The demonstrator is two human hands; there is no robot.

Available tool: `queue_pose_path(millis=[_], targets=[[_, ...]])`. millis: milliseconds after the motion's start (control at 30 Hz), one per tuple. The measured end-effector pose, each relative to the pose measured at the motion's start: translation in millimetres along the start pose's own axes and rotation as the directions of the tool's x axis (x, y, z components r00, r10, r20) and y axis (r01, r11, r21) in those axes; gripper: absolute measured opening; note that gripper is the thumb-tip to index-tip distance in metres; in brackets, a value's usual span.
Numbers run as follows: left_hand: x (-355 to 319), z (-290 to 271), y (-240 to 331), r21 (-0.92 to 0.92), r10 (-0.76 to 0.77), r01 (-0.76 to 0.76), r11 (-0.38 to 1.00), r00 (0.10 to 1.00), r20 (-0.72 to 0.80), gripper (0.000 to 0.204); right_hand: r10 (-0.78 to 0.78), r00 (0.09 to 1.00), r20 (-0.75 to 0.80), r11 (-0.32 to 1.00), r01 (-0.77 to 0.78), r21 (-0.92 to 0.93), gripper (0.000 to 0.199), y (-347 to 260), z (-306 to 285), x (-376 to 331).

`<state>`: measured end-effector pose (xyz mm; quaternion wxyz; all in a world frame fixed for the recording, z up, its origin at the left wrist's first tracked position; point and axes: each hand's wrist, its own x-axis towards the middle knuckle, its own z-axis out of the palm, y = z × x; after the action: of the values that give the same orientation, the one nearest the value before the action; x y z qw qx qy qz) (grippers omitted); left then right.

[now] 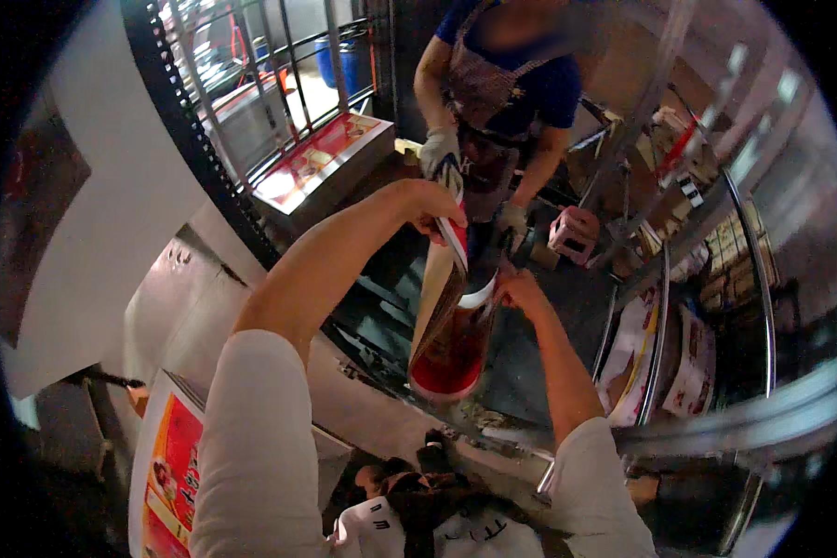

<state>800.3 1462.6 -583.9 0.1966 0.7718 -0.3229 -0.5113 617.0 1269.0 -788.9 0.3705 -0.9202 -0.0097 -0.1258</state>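
Observation:
Bowed between my arms hangs a bundle of printed cardboard sheets, red with a white edge on the printed side and brown on the other. My left hand is closed around its upper left edge. Lower and farther right, my right hand pinches the opposite edge. A co-worker in an apron faces me; one gloved hand is just beyond my left hand, and the other gloved hand is just beyond my right. Whether those gloves touch the sheets, I cannot tell.
A stack of red printed sheets lies by the barred frame at the far left. Another printed stack is beside my left arm. A pink stool stands right of the co-worker. Metal rails rise on the right.

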Motion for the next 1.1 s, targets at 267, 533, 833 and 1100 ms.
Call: queue_pose_path(millis=[267, 533, 833, 1100], targets=[[44.9, -24.0, -42.5, -0.201, -0.117, 0.076, 0.977, 0.973, -0.199, 0.022, 0.669, 0.743, 0.029, 0.663, -0.614, 0.427, 0.034, -31.6, -43.5, 47.6], [-33.7, 68.2, -87.6, 0.273, 0.386, -0.396, 0.877, 0.239, -0.891, 0.012, 0.609, 0.735, -0.3, 0.788, -0.514, 0.34, 0.045, 11.0, -5.9, 19.3], [-331.0, 380.9, -336.1, 0.211, 0.134, 0.15, 0.966, 0.405, -0.905, 0.038, -0.081, 0.872, 0.482, 0.965, -0.053, 0.257, 0.024, -246.3, 300.0, -111.5], [-420.1, 490.0, -471.2, -0.03, -0.17, 0.545, 0.838, 0.209, -0.963, 0.049, -0.228, 0.857, 0.462, 0.974, 0.205, 0.099, 0.024, -413.4, 422.9, -119.8]])
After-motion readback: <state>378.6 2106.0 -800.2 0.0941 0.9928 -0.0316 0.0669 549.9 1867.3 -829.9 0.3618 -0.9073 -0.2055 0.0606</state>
